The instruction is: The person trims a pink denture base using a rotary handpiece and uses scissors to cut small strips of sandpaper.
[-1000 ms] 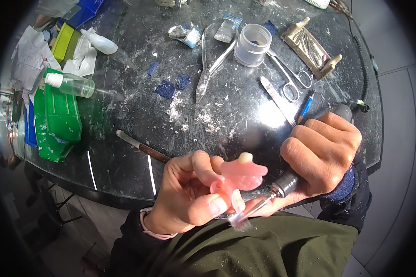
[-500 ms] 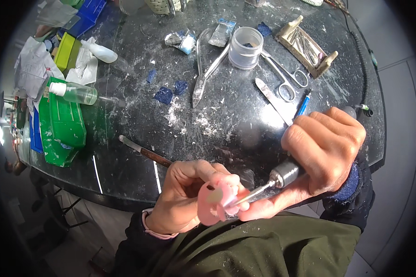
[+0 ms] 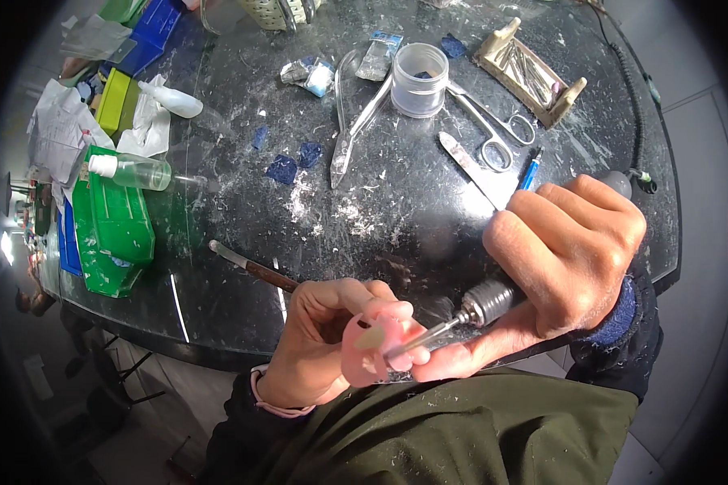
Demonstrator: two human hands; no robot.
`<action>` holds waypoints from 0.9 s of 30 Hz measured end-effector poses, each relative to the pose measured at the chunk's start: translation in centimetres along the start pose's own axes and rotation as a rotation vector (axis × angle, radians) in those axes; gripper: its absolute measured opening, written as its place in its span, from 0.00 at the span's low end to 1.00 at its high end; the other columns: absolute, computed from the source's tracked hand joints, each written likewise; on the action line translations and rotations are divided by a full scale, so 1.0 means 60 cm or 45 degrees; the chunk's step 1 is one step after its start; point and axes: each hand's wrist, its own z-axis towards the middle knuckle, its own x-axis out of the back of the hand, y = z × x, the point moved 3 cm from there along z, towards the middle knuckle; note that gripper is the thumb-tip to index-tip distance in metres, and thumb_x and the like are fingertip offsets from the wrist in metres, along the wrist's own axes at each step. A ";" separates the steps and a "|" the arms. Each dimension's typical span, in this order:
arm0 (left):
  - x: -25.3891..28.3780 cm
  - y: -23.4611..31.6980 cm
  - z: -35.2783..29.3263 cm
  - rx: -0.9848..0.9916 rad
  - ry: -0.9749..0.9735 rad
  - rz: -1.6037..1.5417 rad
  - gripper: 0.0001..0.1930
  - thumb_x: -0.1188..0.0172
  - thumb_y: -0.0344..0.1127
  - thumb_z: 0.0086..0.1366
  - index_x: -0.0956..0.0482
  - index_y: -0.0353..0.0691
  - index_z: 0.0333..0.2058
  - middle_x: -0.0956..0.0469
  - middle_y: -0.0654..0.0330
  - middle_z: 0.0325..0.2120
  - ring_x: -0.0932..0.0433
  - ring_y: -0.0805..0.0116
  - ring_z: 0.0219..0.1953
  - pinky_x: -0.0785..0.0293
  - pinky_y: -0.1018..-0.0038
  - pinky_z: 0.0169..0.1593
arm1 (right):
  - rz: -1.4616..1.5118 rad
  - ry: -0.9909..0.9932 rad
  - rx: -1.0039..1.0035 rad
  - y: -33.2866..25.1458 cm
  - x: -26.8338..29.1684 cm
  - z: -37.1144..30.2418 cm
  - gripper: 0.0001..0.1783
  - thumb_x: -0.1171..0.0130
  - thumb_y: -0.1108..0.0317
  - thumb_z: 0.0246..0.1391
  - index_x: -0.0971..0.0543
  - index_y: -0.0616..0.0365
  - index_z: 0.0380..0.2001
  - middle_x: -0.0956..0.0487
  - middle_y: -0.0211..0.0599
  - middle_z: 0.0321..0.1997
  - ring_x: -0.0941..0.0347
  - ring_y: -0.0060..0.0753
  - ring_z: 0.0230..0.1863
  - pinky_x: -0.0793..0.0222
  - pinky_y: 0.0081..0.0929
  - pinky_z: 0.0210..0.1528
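My left hand (image 3: 319,335) pinches a pink denture base (image 3: 364,356) between thumb and fingers, just above my lap. My right hand (image 3: 570,255) wraps round a dark rotary handpiece (image 3: 489,301), its thumb stretched toward the denture base. The handpiece's thin metal bur (image 3: 430,335) points down to the left, its tip at the right edge of the pink piece. Part of the denture base is hidden behind my left fingers. A wooden-handled knife (image 3: 255,267) lies on the table beyond my left hand.
The dark table (image 3: 243,202) carries white shavings and blue scraps (image 3: 281,169). Farther off are pliers (image 3: 344,153), a clear jar (image 3: 420,85), scissors (image 3: 493,149), a blade (image 3: 465,166), a blue pen (image 3: 531,171) and a bur rack (image 3: 526,74). Left sit a green bin (image 3: 117,230) and clear bottle (image 3: 141,171).
The view has shifted slightly. My right hand and the handpiece have tilted a little, and the bur tip has moved slightly left along the denture base. Both grips stay the same.
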 end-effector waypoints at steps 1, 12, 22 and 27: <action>-0.001 0.000 0.001 -0.021 -0.008 0.039 0.08 0.37 0.22 0.56 0.22 0.33 0.36 0.21 0.50 0.34 0.19 0.63 0.37 0.21 0.69 0.43 | 0.013 -0.009 0.013 0.000 -0.001 -0.001 0.46 0.46 0.16 0.23 0.45 0.52 0.07 0.50 0.24 0.08 0.54 0.22 0.07 0.63 0.22 0.13; 0.011 -0.004 -0.001 -0.047 -0.047 0.098 0.14 0.32 0.29 0.53 0.22 0.33 0.38 0.21 0.52 0.34 0.19 0.62 0.38 0.21 0.68 0.43 | 0.035 -0.016 0.096 -0.004 -0.003 -0.008 0.45 0.46 0.17 0.25 0.45 0.52 0.07 0.49 0.23 0.08 0.54 0.22 0.08 0.63 0.23 0.13; 0.016 -0.005 -0.003 -0.057 -0.160 0.212 0.32 0.23 0.50 0.41 0.23 0.33 0.38 0.24 0.52 0.35 0.22 0.66 0.39 0.25 0.72 0.44 | 0.080 0.017 0.090 0.000 -0.001 -0.008 0.44 0.43 0.19 0.24 0.44 0.52 0.08 0.48 0.24 0.09 0.51 0.22 0.08 0.61 0.23 0.14; 0.019 -0.007 -0.007 0.196 0.074 0.358 0.35 0.24 0.55 0.39 0.23 0.32 0.37 0.24 0.51 0.33 0.23 0.66 0.37 0.26 0.73 0.44 | 0.155 -0.080 0.080 0.002 0.005 -0.011 0.40 0.41 0.24 0.26 0.41 0.52 0.10 0.47 0.24 0.10 0.49 0.25 0.09 0.58 0.24 0.14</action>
